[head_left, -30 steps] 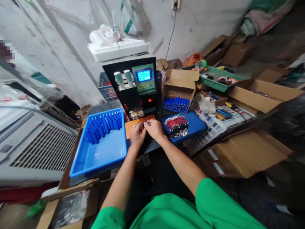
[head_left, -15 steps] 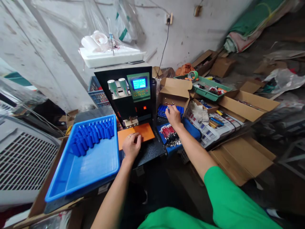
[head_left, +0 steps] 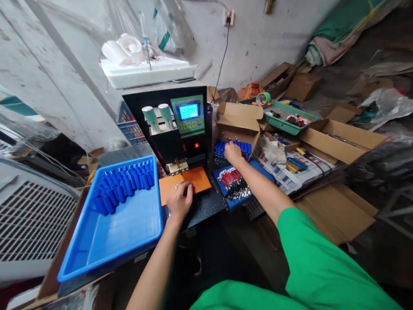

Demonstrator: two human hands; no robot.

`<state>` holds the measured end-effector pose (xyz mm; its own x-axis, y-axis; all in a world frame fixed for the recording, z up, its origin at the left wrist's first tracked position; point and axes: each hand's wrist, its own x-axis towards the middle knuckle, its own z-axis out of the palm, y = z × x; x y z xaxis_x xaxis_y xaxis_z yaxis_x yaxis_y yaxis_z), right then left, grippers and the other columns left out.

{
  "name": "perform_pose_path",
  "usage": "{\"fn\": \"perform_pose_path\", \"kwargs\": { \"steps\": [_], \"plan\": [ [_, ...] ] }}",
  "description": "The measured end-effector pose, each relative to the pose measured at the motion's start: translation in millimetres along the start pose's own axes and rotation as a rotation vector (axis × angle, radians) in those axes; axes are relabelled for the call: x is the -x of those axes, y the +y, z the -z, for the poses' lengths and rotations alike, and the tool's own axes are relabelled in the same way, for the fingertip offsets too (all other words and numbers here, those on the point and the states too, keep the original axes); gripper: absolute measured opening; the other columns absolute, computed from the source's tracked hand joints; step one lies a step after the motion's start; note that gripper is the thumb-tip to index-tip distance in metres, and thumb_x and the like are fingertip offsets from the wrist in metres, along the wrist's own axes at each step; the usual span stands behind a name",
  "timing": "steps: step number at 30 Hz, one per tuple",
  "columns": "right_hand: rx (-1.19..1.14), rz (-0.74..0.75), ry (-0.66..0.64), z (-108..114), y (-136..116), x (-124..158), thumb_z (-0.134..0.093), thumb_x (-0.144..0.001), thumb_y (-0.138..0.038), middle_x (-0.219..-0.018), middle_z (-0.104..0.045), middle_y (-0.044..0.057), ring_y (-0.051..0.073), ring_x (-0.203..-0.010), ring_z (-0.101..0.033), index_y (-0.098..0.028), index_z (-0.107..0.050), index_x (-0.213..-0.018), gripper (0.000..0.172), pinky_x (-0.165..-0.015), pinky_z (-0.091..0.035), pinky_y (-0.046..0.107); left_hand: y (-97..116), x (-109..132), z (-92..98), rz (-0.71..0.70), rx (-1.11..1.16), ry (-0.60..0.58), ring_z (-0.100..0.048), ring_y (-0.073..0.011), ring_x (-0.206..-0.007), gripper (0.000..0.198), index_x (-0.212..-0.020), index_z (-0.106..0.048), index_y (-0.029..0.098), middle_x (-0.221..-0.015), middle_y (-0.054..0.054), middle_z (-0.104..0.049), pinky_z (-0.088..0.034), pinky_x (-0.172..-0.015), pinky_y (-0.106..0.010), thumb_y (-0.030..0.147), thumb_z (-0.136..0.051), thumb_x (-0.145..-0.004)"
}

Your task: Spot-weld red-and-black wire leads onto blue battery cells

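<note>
My left hand (head_left: 179, 199) rests on the near edge of the orange board (head_left: 200, 180), below the electrodes of a black spot welder (head_left: 167, 148). Its fingers are curled in, a ring on one of them; whatever they may hold is hidden. At the open cardboard box (head_left: 238, 113), my right hand (head_left: 232, 153) reaches to the stacked blue battery cells (head_left: 245, 148). Those fingers are bent together against the cells, their tips out of sight. Just below lie red and black wire leads (head_left: 232, 183) with white connectors on a blue surface.
To the left, a blue tray (head_left: 121, 232) holds several upright blue cells (head_left: 124, 185) toward its back. A green tray (head_left: 290, 122) with small parts stands at the back right, beside open cartons (head_left: 342, 137). White foam (head_left: 148, 73) sits on top of the welder.
My right hand has lowered slightly at the box of cells, and its fingers have drawn in closer together. My left hand stays on the orange board. The view has shifted a little.
</note>
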<state>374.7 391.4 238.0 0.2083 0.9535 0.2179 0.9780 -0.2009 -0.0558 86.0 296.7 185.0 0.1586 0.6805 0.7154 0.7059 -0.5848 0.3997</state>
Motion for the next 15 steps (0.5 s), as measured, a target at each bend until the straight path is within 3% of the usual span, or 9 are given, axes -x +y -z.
{"fn": "perform_pose_path", "kwargs": {
  "steps": [4,8,12,15],
  "plan": [
    [-0.152,0.026,0.06,1,20,6,-0.043,-0.093,-0.009,-0.119,-0.064,0.024,0.031,-0.103,-0.067,-0.005,-0.067,-0.122,0.037,-0.092,-0.05,0.039,2,0,-0.9,-0.001,-0.008,0.008,-0.07,-0.0194,-0.084,0.02,-0.094,-0.071,0.018,-0.092,-0.007,-0.075,-0.049,-0.075,-0.03,0.032,-0.057,-0.094],
    [-0.36,0.054,0.167,-4,63,26,-0.05,-0.093,-0.021,-0.106,-0.071,0.017,0.026,-0.099,-0.067,-0.009,-0.073,-0.111,0.031,-0.094,-0.048,0.034,2,-1,-4.0,0.004,0.001,0.014,-0.07,-0.0193,-0.084,0.02,-0.095,-0.071,0.018,-0.092,-0.007,-0.075,-0.048,-0.075,-0.03,0.033,-0.057,-0.094],
    [-0.528,-0.115,0.053,-13,103,53,-0.058,-0.085,-0.025,-0.081,-0.074,0.01,0.021,-0.081,-0.068,-0.013,-0.077,-0.087,0.022,-0.078,-0.049,0.027,1,-2,-6.9,0.009,-0.017,0.015,-0.069,-0.0194,-0.082,0.022,-0.094,-0.071,0.018,-0.091,-0.006,-0.075,-0.047,-0.073,-0.03,0.034,-0.057,-0.094],
    [-0.619,-0.22,-0.076,-21,117,64,-0.062,-0.082,-0.029,-0.061,-0.066,0.006,0.017,-0.062,-0.062,-0.012,-0.073,-0.069,0.024,-0.065,-0.046,0.025,1,-3,-7.3,0.038,-0.025,0.001,-0.068,-0.0206,-0.082,0.024,-0.094,-0.071,0.018,-0.091,-0.007,-0.074,-0.047,-0.073,-0.031,0.037,-0.056,-0.094]
  ]
}}
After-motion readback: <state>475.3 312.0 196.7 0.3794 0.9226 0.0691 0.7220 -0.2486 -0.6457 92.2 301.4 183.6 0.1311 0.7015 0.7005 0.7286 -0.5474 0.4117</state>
